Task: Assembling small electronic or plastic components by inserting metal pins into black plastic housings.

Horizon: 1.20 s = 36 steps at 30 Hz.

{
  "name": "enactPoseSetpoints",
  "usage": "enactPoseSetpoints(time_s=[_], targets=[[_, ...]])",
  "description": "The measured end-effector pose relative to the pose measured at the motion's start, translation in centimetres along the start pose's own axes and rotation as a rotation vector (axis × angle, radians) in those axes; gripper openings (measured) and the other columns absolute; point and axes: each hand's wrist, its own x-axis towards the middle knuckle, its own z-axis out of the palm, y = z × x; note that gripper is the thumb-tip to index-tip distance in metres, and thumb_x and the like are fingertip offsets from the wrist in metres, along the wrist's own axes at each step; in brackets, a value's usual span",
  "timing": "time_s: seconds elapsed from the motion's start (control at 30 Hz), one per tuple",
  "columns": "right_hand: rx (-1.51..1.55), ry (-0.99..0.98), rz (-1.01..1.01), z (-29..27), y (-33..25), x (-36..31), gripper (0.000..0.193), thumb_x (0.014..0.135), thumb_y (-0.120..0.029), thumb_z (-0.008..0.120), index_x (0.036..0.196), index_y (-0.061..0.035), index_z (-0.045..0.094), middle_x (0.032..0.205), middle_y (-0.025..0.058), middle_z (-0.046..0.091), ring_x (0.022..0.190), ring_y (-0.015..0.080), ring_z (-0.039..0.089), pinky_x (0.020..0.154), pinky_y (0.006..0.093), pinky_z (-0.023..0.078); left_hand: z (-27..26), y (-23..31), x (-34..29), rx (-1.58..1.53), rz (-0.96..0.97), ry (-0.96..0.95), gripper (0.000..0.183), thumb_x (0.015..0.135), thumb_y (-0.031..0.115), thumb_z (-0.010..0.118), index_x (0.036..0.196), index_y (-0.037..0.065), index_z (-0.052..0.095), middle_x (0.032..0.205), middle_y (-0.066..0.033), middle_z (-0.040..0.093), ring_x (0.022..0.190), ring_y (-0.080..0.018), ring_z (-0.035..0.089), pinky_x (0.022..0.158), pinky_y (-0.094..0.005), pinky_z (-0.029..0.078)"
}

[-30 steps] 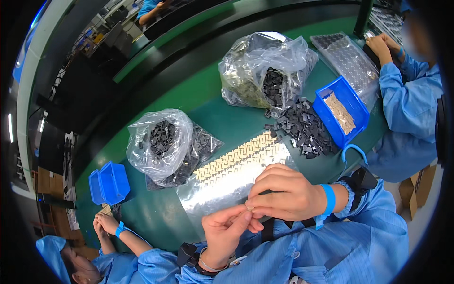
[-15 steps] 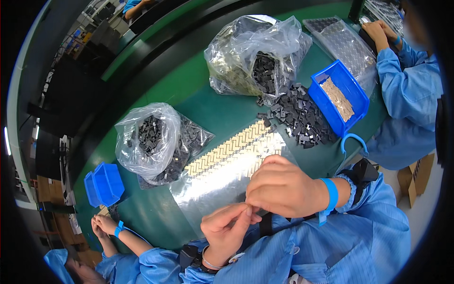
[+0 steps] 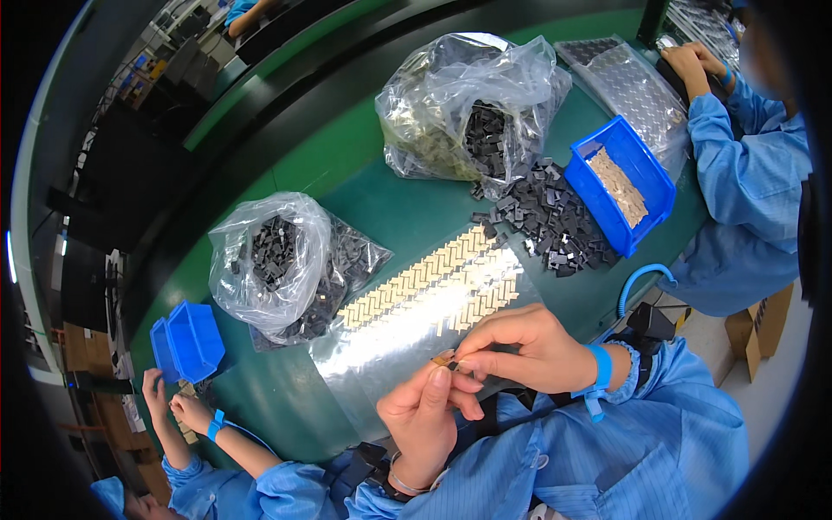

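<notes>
Two bare hands meet over a small tan piece (image 3: 443, 359) at the near side of a green table (image 3: 290, 394).
The left hand (image 3: 422, 412) pinches the piece between thumb and fingertips, its other fingers loosely curled; the right hand (image 3: 530, 348) is nearly closed, thumb and forefinger seemingly gripping the same piece, though it is too small and covered to make out its shape. The piece is held just in front of a shiny clear sheet (image 3: 351, 368), on which tan parts (image 3: 416, 282) lie in slanting rows. Beyond the rows, loose black parts (image 3: 555, 217) spread between a clear bag (image 3: 425, 95) and a blue bin (image 3: 652, 178).
</notes>
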Motion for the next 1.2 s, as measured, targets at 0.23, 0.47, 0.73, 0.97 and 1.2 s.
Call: enactPoseSetpoints(time_s=[0.23, 0.47, 0.73, 0.97, 1.2], targets=[[0.096, 0.030, 0.061, 0.2, -0.1, 0.0, 0.009, 0.081, -0.006, 0.061, 0.086, 0.0007, 0.064, 0.075, 0.0065, 0.064, 0.067, 0.0107, 0.060, 0.060, 0.0242, 0.047, 0.2, -0.6, 0.3, 0.115, 0.067, 0.025, 0.027, 0.091, 0.013, 0.050, 0.088, -0.012, 0.061, 0.069, -0.0139, 0.060, 0.048, -0.0124, 0.053, 0.043, -0.0220, 0.044], [0.065, 0.035, 0.045, 0.0, 0.1, 0.0, 0.009, 0.082, -0.007, 0.061, 0.085, 0.0018, 0.062, 0.073, 0.0064, 0.064, 0.066, 0.0106, 0.059, 0.059, 0.0239, 0.047, 0.0, -0.9, 0.4, 0.115, 0.109, -0.018, 0.026, 0.091, 0.012, 0.050, 0.085, -0.011, 0.062, 0.069, -0.0118, 0.060, 0.048, -0.0103, 0.051, 0.043, -0.0203, 0.041], [-0.007, 0.009, -0.014, -0.1, 0.0, 0.3, 0.012, 0.081, -0.010, 0.061, 0.084, 0.0010, 0.060, 0.070, 0.0076, 0.062, 0.063, 0.0150, 0.060, 0.055, 0.0252, 0.046, -0.2, -1.0, 0.7, 0.344, 0.167, 0.052, 0.024, 0.086, 0.012, 0.056, 0.091, -0.010, 0.061, 0.070, -0.0122, 0.058, 0.051, -0.0123, 0.051, 0.044, -0.0210, 0.039], [0.115, -0.124, 0.129, -0.6, -0.4, 0.4, 0.010, 0.085, -0.006, 0.058, 0.087, 0.0032, 0.059, 0.078, 0.0079, 0.062, 0.065, 0.0101, 0.061, 0.058, 0.0225, 0.049, -0.8, -0.4, 1.2, 0.056, 0.138, 0.007, 0.016, 0.078, -0.001, 0.063, 0.093, -0.006, 0.064, 0.085, -0.0101, 0.057, 0.065, -0.0113, 0.051, 0.057, -0.0210, 0.041], [0.286, -0.101, 0.205, 0.0, -0.1, 0.3, 0.013, 0.087, -0.006, 0.056, 0.091, 0.0058, 0.059, 0.078, 0.0087, 0.062, 0.067, 0.0108, 0.061, 0.059, 0.0221, 0.050, -0.7, -1.3, 0.9, 0.237, 0.272, 0.133, 0.015, 0.076, 0.001, 0.066, 0.090, -0.006, 0.066, 0.083, -0.0085, 0.056, 0.070, -0.0110, 0.049, 0.060, -0.0202, 0.038]])
